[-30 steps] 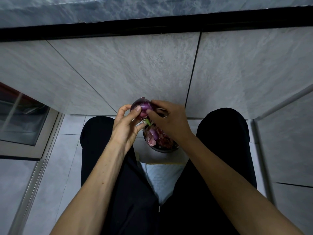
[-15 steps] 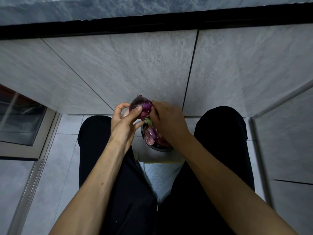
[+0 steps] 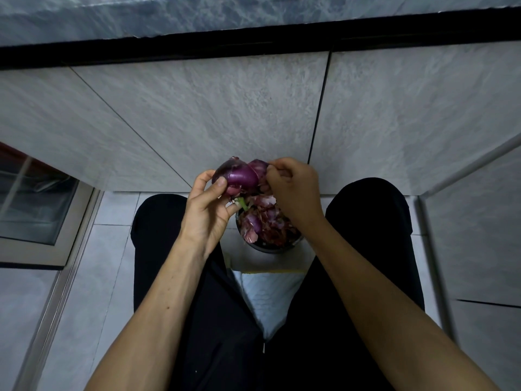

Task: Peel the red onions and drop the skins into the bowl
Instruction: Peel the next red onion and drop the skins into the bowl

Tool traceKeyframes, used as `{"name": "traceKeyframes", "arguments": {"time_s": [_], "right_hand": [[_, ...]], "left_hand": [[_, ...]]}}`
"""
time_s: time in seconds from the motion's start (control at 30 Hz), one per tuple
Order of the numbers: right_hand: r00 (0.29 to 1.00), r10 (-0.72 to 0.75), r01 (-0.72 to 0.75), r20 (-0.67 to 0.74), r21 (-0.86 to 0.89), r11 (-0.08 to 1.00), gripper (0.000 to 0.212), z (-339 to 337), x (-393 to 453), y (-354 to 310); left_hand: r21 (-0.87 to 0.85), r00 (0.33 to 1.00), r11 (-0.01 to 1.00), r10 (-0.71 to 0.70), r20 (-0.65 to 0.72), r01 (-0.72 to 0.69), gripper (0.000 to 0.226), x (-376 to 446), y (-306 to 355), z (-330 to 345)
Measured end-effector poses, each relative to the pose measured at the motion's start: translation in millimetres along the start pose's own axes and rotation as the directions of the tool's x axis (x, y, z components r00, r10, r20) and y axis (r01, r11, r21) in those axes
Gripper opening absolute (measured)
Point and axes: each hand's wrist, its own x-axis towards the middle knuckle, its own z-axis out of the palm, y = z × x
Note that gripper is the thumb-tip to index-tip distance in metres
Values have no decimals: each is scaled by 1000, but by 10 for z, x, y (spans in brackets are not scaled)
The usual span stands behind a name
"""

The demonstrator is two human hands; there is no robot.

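I hold the onion [image 3: 239,176] in my left hand [image 3: 207,210], above and a little to the left of the bowl [image 3: 267,248], which stands on the floor between my knees. The left thumb lies on the near side of the onion and the other fingers curl around its far side, so the grip is closed on it. A small green sprout [image 3: 242,204] points down from the onion toward the bowl, so I judge that the long axis runs more or less up and down, tilted toward me.

My right hand [image 3: 293,190] is just on the right of the onion. Its fingertips pinch a flap of skin [image 3: 258,166] that stands off the top right of the onion. How much of this skin is already loose I cannot tell, because the hand hides the far side.

The bowl already holds many skins [image 3: 267,224]. It lies directly below the right hand, so this hand is the nearer one to it. I think the coming move is to pull the flap to the right and down, away from the left hand, and then release it straight over the bowl.
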Motion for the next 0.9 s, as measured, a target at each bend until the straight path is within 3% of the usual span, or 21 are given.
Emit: {"name": "traceKeyframes", "arguments": {"time_s": [0.13, 0.23, 0.33, 0.4, 0.5, 0.7, 0.9], "right_hand": [[990, 42, -62, 132, 148, 987, 13, -72, 8, 9], [972, 43, -89, 232, 192, 977, 11, -52, -33, 36], [981, 10, -49, 194, 197, 979, 8, -48, -42, 43], [984, 4, -38, 180, 183, 982, 6, -36, -50, 51], [977, 11, -40, 214, 133, 990, 6, 8, -75, 64], [971, 202, -228, 129, 234, 945, 11, -55, 47, 120], [957, 288, -290, 33, 124, 949, 17, -126, 154, 233]], "left_hand": [[-44, 999, 998, -41, 13, 42, 88, 20, -1, -16], [-74, 998, 995, -59, 20, 60, 86, 13, 13, 11], [-48, 996, 997, -66, -53, 64, 52, 0, 6, 59], [11, 992, 997, -69, -106, 70, 42, -5, -19, 98], [26, 982, 997, -67, -174, 73, 47, 4, -38, 131], [-13, 982, 996, -90, -167, 89, 51, 31, -2, 131], [-28, 979, 992, -122, -166, 119, 42, 45, -7, 104]]}}
